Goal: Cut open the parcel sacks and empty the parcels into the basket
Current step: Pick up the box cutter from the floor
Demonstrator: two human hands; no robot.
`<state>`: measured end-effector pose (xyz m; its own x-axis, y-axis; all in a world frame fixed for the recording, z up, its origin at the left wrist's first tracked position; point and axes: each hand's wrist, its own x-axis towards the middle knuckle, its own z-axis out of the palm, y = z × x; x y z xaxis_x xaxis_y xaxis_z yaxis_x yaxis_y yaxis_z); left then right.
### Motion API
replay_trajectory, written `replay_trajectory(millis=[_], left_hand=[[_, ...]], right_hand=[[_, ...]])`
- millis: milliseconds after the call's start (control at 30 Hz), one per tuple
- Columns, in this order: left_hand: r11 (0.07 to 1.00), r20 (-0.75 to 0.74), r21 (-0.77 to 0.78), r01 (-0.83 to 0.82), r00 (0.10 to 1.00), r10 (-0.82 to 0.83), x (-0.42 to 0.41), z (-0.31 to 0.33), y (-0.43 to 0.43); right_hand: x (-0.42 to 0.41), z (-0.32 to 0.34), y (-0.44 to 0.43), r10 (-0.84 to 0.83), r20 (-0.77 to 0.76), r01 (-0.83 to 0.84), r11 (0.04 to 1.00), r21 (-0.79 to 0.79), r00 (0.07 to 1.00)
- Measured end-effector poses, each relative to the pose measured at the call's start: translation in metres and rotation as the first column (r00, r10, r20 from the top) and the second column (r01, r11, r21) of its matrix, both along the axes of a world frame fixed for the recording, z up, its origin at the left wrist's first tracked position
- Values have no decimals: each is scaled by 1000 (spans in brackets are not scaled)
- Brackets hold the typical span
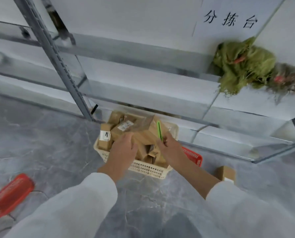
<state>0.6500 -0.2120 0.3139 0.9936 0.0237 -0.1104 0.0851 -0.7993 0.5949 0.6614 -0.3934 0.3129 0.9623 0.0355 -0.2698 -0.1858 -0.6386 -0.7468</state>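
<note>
- A cream plastic lattice basket (148, 169) stands on the grey floor, heaped with brown cardboard parcels (119, 129). Their white labels are too blurred to read.
- The left hand (124, 148) lies on the heap with its fingers bent down; I cannot tell whether they grip.
- The right hand (169, 146) pinches a slim green cutter (159, 131) in its fingers.
- Crumpled green mesh sacks (243, 66) lie on the white counter (143, 23), which is marked "分拣台".
</note>
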Motion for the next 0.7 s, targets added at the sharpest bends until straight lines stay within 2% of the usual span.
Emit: replay_trajectory(millis=[67, 133, 200, 367, 467, 567, 700], left_hand=[[1000, 58, -16, 27, 998, -26, 9, 38, -4], [998, 130, -32, 53, 990, -48, 27, 68, -9], [995, 193, 21, 96, 976, -98, 56, 90, -15], [984, 275, 112, 137, 947, -163, 155, 118, -37], [981, 256, 152, 121, 954, -158, 222, 124, -54], [966, 216, 218, 141, 958, -189, 284, 127, -67], [956, 189, 273, 106, 969, -162, 350, 124, -72]], right_hand=[[11, 37, 4, -21, 61, 20, 1000, 20, 998], [27, 64, 7, -62, 108, 51, 993, 105, 992], [51, 82, 7, -78, 130, 57, 986, 157, 988], [153, 111, -11, -24, 197, -2, 991, 134, 980], [232, 120, -31, -47, 204, 18, 990, 141, 978], [307, 116, -52, -66, 165, 54, 996, 76, 984], [393, 100, -79, -56, 77, 63, 994, -93, 995]])
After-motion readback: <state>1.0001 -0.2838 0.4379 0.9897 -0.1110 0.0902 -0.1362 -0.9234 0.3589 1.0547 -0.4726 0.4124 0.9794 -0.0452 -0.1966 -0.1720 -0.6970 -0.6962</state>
